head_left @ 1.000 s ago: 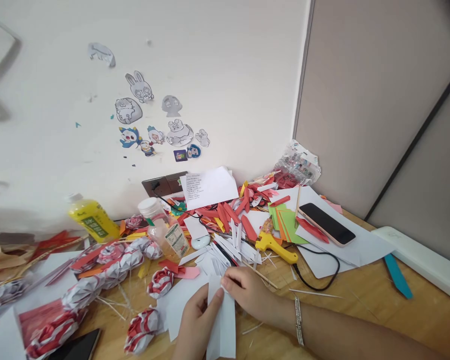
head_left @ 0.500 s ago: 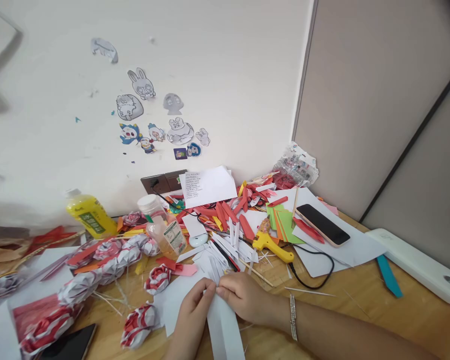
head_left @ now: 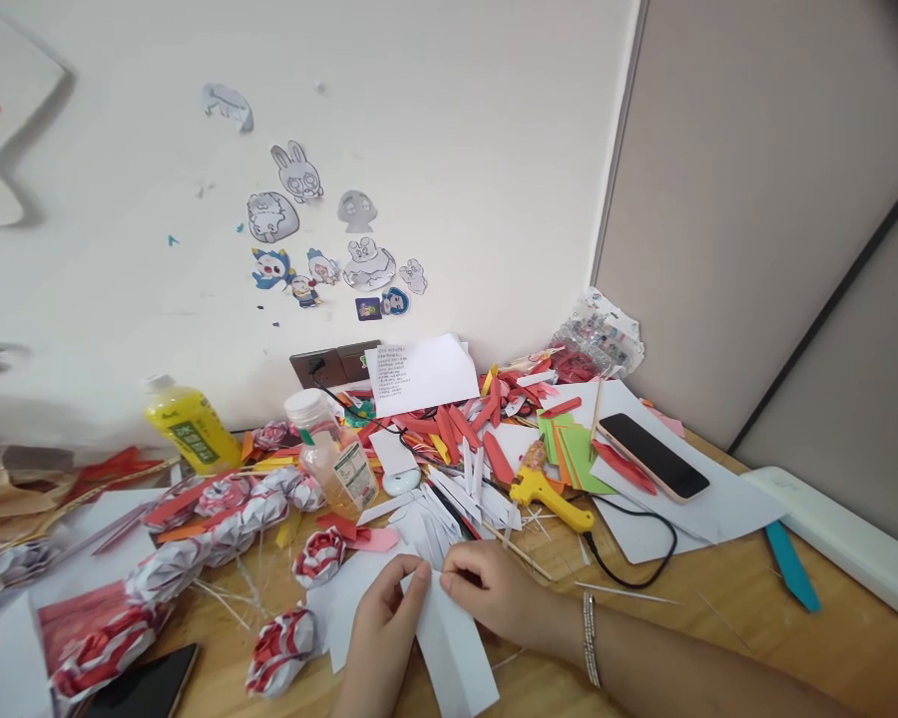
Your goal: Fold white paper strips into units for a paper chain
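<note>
A folded white paper strip [head_left: 455,653] with a lengthwise crease hangs toward me at the bottom centre. My left hand [head_left: 389,613] pinches its far left corner between thumb and finger. At the far right corner, my right hand [head_left: 486,588] grips it with curled fingers, a beaded bracelet on that wrist. Just beyond the hands lies a heap of folded white paper pieces [head_left: 426,519]. Two red-and-white paper flowers rest left of my left hand, the nearer one [head_left: 280,650] by a white sheet.
A yellow glue gun [head_left: 550,499] with a black cord lies right of centre. Farther right are a phone [head_left: 655,457], green slips [head_left: 569,449] and a white device [head_left: 838,538]. Bottles, including a yellow one [head_left: 195,429], stand at the back left. A dark phone [head_left: 146,686] lies front left.
The view has shifted slightly, so the scene sits a little farther right. My hands are slightly wider apart on the strip, and its near end has swung right.
</note>
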Tool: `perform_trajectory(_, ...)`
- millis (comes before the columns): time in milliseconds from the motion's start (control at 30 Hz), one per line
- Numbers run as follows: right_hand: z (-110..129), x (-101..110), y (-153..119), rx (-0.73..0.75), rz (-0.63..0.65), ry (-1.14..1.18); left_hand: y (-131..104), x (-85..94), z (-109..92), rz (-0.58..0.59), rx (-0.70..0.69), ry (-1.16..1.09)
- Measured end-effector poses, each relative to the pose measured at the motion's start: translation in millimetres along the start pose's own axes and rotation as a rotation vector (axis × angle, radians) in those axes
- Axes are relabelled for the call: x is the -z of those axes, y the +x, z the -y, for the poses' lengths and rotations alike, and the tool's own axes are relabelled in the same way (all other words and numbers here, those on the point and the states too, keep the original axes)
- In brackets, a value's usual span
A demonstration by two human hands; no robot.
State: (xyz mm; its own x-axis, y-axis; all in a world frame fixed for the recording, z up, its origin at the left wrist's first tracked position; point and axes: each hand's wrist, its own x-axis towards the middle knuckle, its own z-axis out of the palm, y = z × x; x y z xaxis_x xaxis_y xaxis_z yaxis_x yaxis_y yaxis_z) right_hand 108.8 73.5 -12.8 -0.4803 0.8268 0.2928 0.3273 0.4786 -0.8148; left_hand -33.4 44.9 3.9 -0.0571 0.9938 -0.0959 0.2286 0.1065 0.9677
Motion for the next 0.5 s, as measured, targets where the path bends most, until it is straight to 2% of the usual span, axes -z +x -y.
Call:
perform_trajectory(167, -1.1, 0.9, 0.3, 0.009, 0.003, 0.030, 2.5, 1.1, 4.8, 0.050, 0.019, -0.070)
perform_trajectory(367, 1.4, 4.5, -0.1, -0.046, 0.012, 0.111, 4.2, 1.4, 0.0, 0.069, -0.081, 0.077)
perform_trajectory(500, -0.2, 6.2, 1.8, -0.141, -0.024, 0.331, 6.4, 1.9, 2.9, 0.061, 0.009, -0.146)
